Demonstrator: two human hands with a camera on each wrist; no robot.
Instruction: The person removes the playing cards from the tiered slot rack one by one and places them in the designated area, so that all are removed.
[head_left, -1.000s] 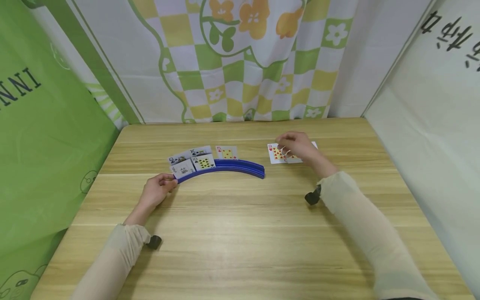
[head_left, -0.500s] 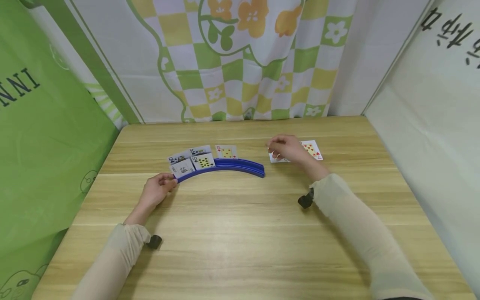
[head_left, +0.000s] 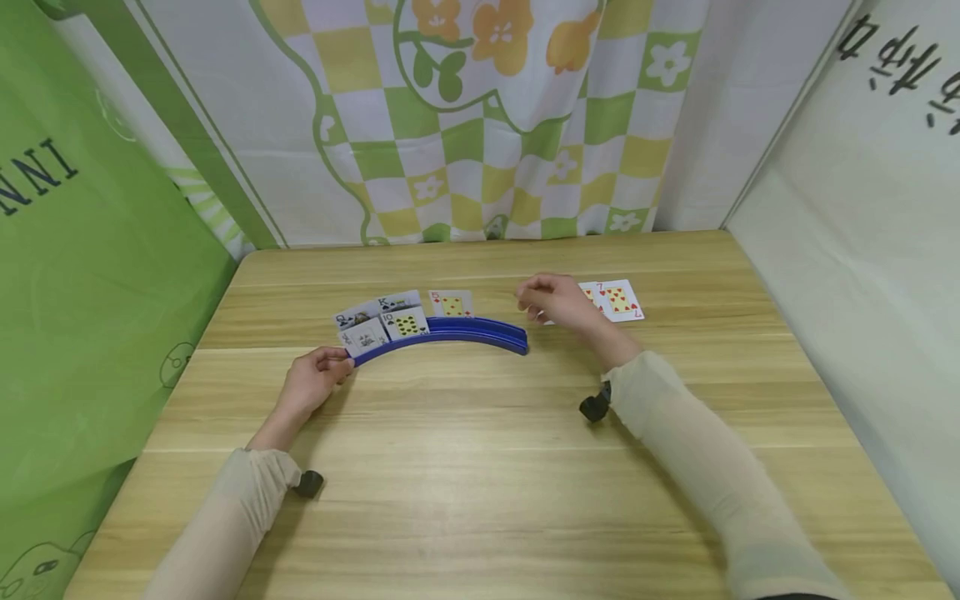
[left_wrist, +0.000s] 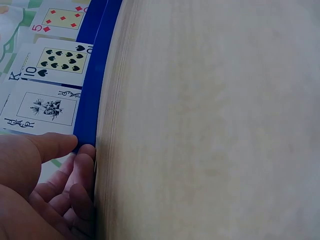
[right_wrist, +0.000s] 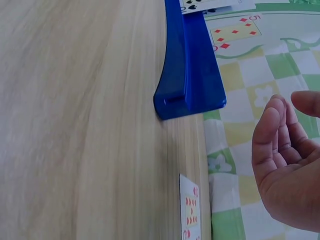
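Note:
My left hand [head_left: 311,379] pinches the left end of a curved blue card holder [head_left: 480,332] between thumb and fingers. In its front row stand a joker [left_wrist: 47,107] and a ten of spades [left_wrist: 59,61]. Behind them a queen [head_left: 352,317] and a king [head_left: 401,301] show partly. A five of diamonds [head_left: 452,306] stands further along at the rear. My right hand [head_left: 558,302] hovers beyond the holder's right end, fingers loosely bent and thumb apart, holding nothing. It partly covers the flat heart cards, of which a seven of hearts [head_left: 618,300] lies rightmost.
The holder and cards are on a wooden table [head_left: 480,467]. A checked, flowered curtain [head_left: 487,167] hangs behind its far edge. A green cloth [head_left: 90,292] borders the left side and a white sheet [head_left: 847,250] the right.
My right hand has moved left from above the heart cards toward the holder's right end, uncovering the seven of hearts. My left hand stays on the holder's left end.

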